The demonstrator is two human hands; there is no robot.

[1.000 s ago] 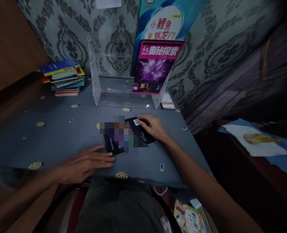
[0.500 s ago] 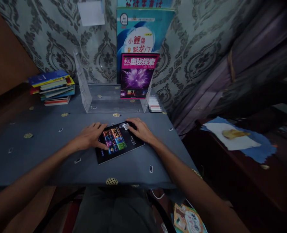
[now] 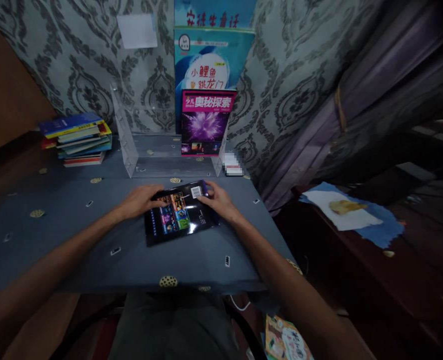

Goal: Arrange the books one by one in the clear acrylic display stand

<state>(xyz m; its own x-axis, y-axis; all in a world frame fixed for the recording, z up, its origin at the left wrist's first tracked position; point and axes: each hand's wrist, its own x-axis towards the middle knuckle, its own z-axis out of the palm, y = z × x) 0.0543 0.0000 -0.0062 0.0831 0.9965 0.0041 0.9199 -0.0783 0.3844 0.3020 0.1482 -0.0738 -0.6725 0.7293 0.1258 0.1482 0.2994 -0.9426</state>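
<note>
A dark book point(image 3: 197, 215) with small colour pictures and a white barcode label faces up above the tablecloth, its far edge tipped up a little. Around its left side my left hand point(image 3: 143, 201) is closed, thumb on the cover and fingers behind the far edge. My right hand point(image 3: 218, 201) grips the far right corner, thumb near the barcode. Just beyond stands a clear acrylic stand point(image 3: 169, 167), with a magenta and purple book point(image 3: 205, 125) upright at its right end.
Taller blue books point(image 3: 240, 55) stand behind the magenta one. A stack of books point(image 3: 82, 140) lies at the back left. Right of the stand is a blurred-out white item point(image 3: 232, 165). White paper and blue cloth point(image 3: 379, 232) lie on a dark red surface at right.
Both hands have closed on the book's edges. The book's far edge has risen and tilted, and a glare spot now shows on its cover. The view has shifted slightly.
</note>
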